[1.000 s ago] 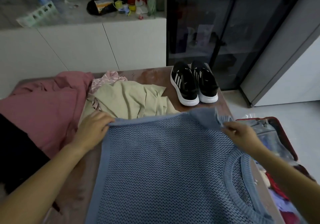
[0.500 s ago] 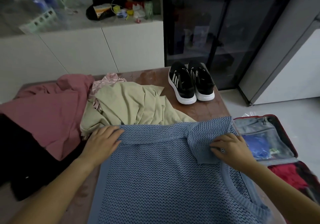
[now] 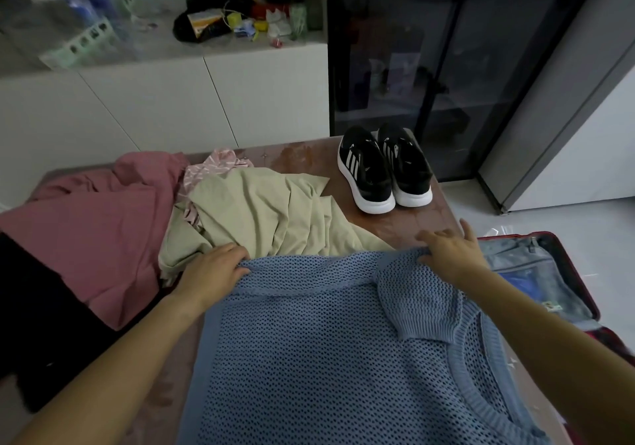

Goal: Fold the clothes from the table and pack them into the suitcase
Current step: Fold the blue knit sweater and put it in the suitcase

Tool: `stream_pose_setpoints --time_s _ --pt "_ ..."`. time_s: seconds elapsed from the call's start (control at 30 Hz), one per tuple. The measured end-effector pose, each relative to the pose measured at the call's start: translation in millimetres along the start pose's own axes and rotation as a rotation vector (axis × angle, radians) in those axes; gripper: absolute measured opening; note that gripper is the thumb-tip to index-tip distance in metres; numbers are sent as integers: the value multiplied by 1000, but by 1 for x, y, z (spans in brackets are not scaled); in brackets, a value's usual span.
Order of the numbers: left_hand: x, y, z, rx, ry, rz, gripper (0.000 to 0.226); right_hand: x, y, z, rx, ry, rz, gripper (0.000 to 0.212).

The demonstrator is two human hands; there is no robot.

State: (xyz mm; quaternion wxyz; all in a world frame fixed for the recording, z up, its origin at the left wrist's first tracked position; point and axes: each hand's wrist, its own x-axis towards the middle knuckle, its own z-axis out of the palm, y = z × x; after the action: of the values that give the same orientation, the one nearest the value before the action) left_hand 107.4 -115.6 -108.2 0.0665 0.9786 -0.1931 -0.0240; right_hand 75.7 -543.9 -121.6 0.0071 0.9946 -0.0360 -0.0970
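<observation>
Head view: the lone camera looked down over the table (image 3: 302, 156).
Blue knit sweater (image 3: 309, 358): lay spread at 6 o'clock on the near table, its sleeve (image 3: 419, 300) turned in over the body toward 3 o'clock.
Left hand (image 3: 209, 273): gripped the sweater's far edge at 9 o'clock, fingers curled into the knit.
Right hand (image 3: 450, 252): rested on the far edge at 2 o'clock, fingers stretched out; any pinch beneath was hidden.
Left to fold: beige garment (image 3: 268, 214) at 12 o'clock, pink garment (image 3: 103, 231) and black garment (image 3: 34, 307) at 9 to 10 o'clock, all loose.
Suitcase (image 3: 570, 266): lay open at 3 o'clock, with some cloth already inside.
Sneakers (image 3: 385, 169): stood at 1 o'clock on the table.
Progress: judged early, with the first fold only begun.
</observation>
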Motion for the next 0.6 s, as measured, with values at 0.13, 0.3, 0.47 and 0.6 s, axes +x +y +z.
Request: stream_pose_setpoints --time_s 0.13,0.3,0.47,0.6 --pt "5 -3 -8 -48 101 -92 16 7 4 -2 39 -13 87 21" --pt "-3 8 -6 40 143 -63 32 -8 11 13 173 96 80 35" --pt "-57 50 4 -40 250 -18 50 -69 -13 38 583 312 31 42" --pt "-115 80 39 -193 -118 -30 84 -108 -24 69 524 85 -67 49"
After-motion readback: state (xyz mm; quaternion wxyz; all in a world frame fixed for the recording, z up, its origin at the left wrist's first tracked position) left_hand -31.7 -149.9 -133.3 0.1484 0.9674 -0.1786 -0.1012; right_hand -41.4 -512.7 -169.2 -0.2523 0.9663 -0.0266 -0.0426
